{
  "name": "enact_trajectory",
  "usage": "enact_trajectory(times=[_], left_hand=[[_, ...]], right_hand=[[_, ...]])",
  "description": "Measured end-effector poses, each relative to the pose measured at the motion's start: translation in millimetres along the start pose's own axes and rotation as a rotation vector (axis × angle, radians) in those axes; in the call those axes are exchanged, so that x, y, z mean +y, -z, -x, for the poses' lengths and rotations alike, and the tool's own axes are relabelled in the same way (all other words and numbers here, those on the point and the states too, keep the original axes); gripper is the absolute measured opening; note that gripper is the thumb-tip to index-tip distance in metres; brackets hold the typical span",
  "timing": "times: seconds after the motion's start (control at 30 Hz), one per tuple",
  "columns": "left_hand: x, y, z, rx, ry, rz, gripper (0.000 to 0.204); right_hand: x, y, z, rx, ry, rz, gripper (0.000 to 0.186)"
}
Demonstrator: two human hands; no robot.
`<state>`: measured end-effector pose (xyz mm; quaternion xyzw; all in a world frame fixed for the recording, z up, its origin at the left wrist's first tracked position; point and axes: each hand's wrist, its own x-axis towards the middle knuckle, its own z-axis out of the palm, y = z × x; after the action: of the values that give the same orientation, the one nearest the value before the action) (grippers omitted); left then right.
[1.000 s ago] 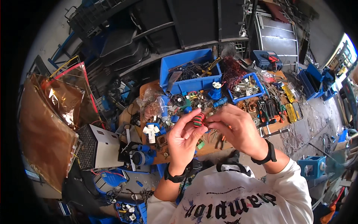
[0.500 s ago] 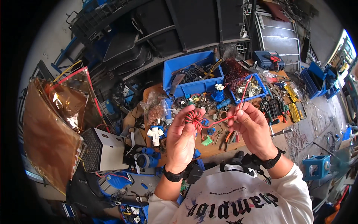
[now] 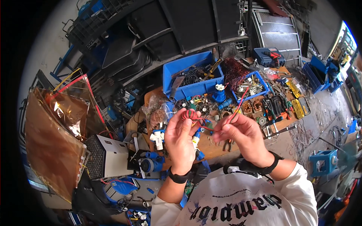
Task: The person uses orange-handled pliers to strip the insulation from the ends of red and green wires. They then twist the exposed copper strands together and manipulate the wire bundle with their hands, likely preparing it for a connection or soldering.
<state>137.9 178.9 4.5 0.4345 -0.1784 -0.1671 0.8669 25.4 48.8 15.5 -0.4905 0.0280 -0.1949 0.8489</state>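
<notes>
The left hand (image 3: pixel 180 144) pinches a coil of red-and-green wire (image 3: pixel 189 116) between thumb and fingers, above the wooden table (image 3: pixel 212 148). The right hand (image 3: pixel 245 137), fingertips closed, grips the wire's free length (image 3: pixel 242 101), 1 end pointing past the fingers.

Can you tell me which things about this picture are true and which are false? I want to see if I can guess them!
1. The left hand holds a red-and-green coil. True.
2. The right hand holds a screwdriver. False: it pinches a red wire.
3. There is a dark band on each wrist. True.
4. The big bin on the table is yellow. False: it is blue.
5. The person's shirt is plain green. False: it is white with dark printing.
</notes>
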Motion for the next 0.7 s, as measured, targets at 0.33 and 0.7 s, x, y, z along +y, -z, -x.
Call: enact_trajectory(times=[0.33,0.7], left_hand=[[-5.2,4.3,-6.0,0.022,0.147,0.211,0.028],[0.7,25.2,-24.4,-0.128,0.023,0.11,0.03]], right_hand=[[47.4,-9.0,-6.9,0.071,0.298,0.506,0.007],[22.5,13.6,-17.4,-0.125,0.382,0.946,0.024]])
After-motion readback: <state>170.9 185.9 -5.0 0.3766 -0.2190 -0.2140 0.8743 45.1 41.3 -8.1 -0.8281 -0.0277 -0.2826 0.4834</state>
